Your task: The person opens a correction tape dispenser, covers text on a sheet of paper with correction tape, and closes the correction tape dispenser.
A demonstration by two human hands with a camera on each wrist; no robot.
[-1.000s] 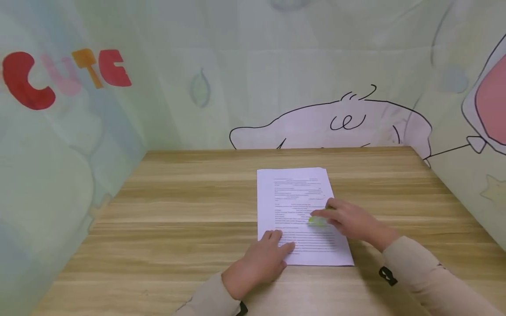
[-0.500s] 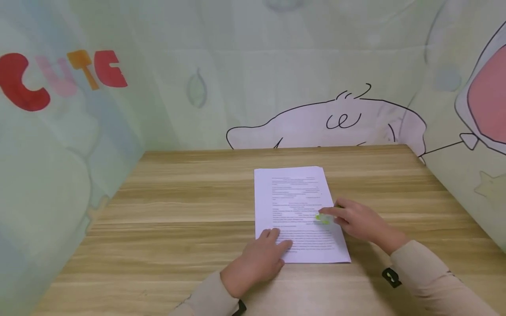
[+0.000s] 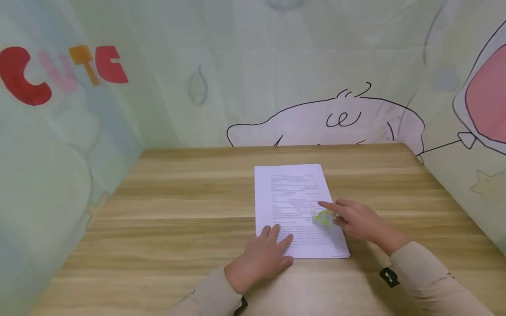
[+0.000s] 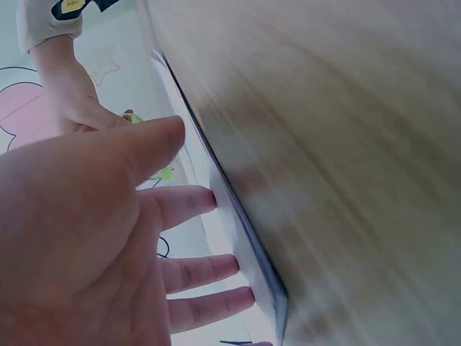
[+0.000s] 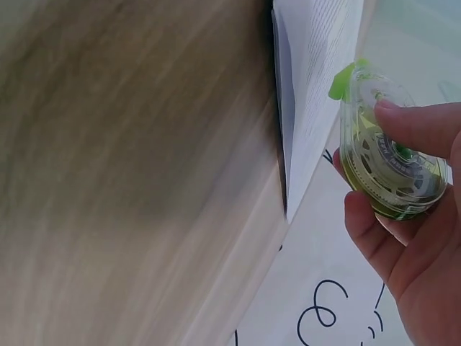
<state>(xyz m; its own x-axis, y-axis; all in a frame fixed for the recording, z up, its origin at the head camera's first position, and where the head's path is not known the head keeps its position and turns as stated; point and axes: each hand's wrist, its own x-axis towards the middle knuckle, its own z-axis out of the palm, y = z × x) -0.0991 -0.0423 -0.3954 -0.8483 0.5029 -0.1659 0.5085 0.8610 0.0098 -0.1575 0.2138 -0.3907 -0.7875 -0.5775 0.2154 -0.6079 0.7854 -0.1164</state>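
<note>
A small stack of printed white paper (image 3: 292, 175) lies on the wooden table. My left hand (image 3: 262, 254) rests on its lower left part with fingers spread; in the left wrist view the fingertips touch the paper (image 4: 229, 223). My right hand (image 3: 357, 219) is over the stack's right side, gripping a clear and green correction tape dispenser (image 3: 325, 217). In the right wrist view the thumb lies on one face of the correction tape (image 5: 392, 148), with fingers behind it. Its green tip points toward the printed sheet; whether it touches the paper cannot be told.
The wooden table (image 3: 178, 210) extends around the stack on all sides. A printed cloth backdrop (image 3: 166, 87) with cartoon drawings and coloured letters stands behind and beside the table. A dark strap piece (image 3: 389, 277) hangs below the right sleeve.
My right hand first moved right across the page with the correction tape; since then its index fingertip has shifted up the page. My left thumb has spread outward.
</note>
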